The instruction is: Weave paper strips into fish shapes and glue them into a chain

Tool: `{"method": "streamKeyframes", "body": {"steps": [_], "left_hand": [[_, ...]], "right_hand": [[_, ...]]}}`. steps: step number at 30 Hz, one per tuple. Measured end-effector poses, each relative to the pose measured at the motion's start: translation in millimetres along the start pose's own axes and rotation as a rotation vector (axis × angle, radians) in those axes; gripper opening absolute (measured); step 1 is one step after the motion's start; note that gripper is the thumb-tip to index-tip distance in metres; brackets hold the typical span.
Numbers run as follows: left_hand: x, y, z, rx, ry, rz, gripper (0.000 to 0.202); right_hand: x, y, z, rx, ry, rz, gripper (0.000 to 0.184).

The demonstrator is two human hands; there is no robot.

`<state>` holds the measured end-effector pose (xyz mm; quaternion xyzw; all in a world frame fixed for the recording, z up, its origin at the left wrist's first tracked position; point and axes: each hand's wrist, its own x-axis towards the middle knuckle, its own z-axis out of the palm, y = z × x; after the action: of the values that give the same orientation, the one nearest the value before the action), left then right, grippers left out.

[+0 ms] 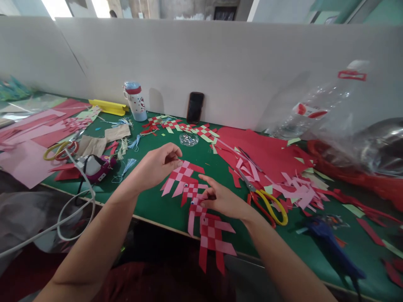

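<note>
Several woven paper fish in red and pink lie in front of me, overlapping at the table's front edge. A pink one [183,173] is nearest my left hand [160,165], whose fingers are curled and pinched together; whatever is between the fingertips is hidden. My right hand [222,196] is over the smaller middle fish [195,207], index finger stretched out and thumb apart, fingertips close to its googly eye. The lowest fish [211,235] hangs partly over the edge. Beyond the hands is a small clear dish [189,139] of googly eyes.
Yellow-and-red scissors [270,206] and a blue glue gun [335,247] lie at right, near pink paper scraps [299,191] and red sheets [261,149]. A phone [195,107], bottle [136,102] and finished woven pieces [179,126] are behind. A white cable [91,191] loops at left.
</note>
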<state>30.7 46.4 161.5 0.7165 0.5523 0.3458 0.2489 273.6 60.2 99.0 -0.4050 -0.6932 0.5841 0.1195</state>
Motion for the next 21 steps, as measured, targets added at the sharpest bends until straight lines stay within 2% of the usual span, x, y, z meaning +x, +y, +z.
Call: {"method": "streamKeyframes", "body": {"steps": [5,10,16,21], "left_hand": [[10,-5,-0.1,-0.045,-0.012,0.031,0.01],[24,-20,5.4,-0.102,-0.034,-0.004,0.013],[45,-57,20.7,-0.092,-0.047,-0.13,0.016],[57,-89,29.9,-0.008,-0.069,-0.195,0.019]], "right_hand": [[-3,-5,-6,0.009,0.034,0.009,0.082],[1,-6,-13,-0.032,0.035,0.041,0.082],[18,-4,-24,-0.211,0.113,0.069,0.083],[34,-9,-31,-0.351,0.101,0.115,0.084]]}}
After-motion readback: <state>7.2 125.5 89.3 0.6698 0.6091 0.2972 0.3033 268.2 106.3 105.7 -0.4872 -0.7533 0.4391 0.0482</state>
